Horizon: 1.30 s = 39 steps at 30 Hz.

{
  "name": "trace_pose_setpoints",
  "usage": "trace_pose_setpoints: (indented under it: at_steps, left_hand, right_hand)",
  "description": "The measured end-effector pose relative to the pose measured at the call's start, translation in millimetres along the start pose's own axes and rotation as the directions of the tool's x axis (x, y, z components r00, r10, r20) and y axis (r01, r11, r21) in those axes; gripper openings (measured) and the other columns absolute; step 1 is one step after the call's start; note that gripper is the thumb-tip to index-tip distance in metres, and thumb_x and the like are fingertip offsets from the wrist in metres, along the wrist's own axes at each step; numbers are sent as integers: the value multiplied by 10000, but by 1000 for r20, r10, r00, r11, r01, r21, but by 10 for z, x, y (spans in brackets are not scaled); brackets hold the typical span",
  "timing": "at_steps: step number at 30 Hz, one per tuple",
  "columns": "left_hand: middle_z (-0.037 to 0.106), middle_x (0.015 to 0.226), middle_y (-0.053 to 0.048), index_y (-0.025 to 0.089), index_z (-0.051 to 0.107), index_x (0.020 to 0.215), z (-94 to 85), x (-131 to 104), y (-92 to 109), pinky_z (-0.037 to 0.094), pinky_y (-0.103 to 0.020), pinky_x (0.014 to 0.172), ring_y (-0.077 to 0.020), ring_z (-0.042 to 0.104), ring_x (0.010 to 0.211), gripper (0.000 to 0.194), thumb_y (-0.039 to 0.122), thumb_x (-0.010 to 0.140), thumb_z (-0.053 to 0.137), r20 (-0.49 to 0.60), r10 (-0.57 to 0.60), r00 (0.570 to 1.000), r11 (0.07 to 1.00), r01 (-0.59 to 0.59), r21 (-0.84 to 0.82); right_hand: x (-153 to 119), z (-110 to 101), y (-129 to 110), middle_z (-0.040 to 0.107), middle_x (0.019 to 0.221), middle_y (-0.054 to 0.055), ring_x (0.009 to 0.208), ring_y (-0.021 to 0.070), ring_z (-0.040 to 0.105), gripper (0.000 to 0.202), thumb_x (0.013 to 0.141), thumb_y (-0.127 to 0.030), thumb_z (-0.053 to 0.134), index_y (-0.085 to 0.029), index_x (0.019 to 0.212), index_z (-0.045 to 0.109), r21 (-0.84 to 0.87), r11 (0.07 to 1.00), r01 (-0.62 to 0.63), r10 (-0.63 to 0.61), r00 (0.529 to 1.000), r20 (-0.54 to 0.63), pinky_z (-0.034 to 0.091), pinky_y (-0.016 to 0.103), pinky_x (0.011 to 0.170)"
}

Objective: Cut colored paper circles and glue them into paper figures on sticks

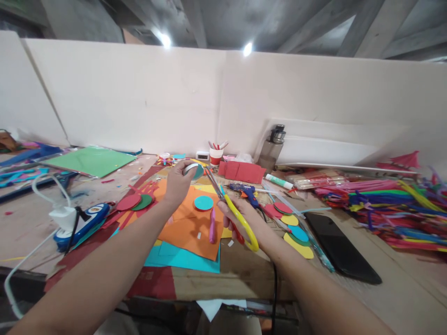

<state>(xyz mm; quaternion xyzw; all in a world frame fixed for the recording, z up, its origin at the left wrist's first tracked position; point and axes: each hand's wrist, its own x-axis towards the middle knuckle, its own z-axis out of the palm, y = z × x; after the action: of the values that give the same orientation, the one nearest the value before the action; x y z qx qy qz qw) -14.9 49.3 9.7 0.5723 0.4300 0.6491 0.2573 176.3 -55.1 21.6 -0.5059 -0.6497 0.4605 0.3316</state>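
Note:
My left hand (176,184) is closed on a small white roll of tape (190,168), held up over the table. A teal round face (199,172) shows at the roll's right side; I cannot tell whether it is a separate paper disc. In my right hand (240,211) are scissors (240,218) with yellow and red handles. Their blades point up and left, with the tips close to the roll. Below, a blue paper circle (203,203) with a red edge under it lies on orange paper (188,232). A pink pen-like stick (212,225) lies beside it.
Coloured paper circles (298,245) lie at right, near a black phone (342,246). A blue glue gun (249,193) rests behind my right hand. Farther back stand a bottle (270,151) and a cup of pens (216,156). A blue power strip (82,225) with cords sits at left.

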Motion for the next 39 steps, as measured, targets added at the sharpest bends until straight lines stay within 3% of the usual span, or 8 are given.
trace_pose_setpoints:
  at_steps: [7, 15, 22, 39]
  left_hand:
    - [694, 903, -22, 201, 701, 897, 25, -116, 123, 430, -250, 841, -167, 601, 889, 158, 283, 793, 615, 63, 111, 992, 981, -120, 151]
    - [708, 919, -27, 193, 707, 916, 31, -139, 146, 446, -255, 833, -173, 620, 919, 165, 235, 798, 600, 84, 130, 988, 978, -142, 154]
    - [719, 925, -18, 196, 708, 910, 40, -113, 56, 468, -269, 813, -161, 638, 895, 159, 222, 800, 596, 56, 212, 976, 959, -219, 181]
    - [726, 932, -17, 198, 706, 916, 40, -111, 54, 479, -271, 803, -159, 645, 891, 158, 218, 804, 596, 65, 220, 973, 954, -228, 196]
  right_hand:
    - [-34, 15, -35, 522, 497, -52, 334, 84, 463, 393, 837, -603, 548, -218, 768, 502, -1, 999, -33, 33, 999, -11, 347, 163, 295]
    - [-21, -5, 77, 555, 535, -52, 315, 94, 473, 402, 856, -620, 514, -221, 804, 499, 8, 1000, 28, -28, 999, 22, 358, 180, 274]
    - [-24, 8, 17, 517, 499, -61, 315, 92, 458, 445, 875, -659, 444, -219, 838, 495, -6, 1000, 4, -4, 1000, 23, 366, 183, 287]
    - [-51, 16, -67, 505, 465, -56, 320, 82, 454, 446, 887, -640, 427, -211, 780, 483, -78, 996, 45, -43, 999, 22, 357, 165, 307]
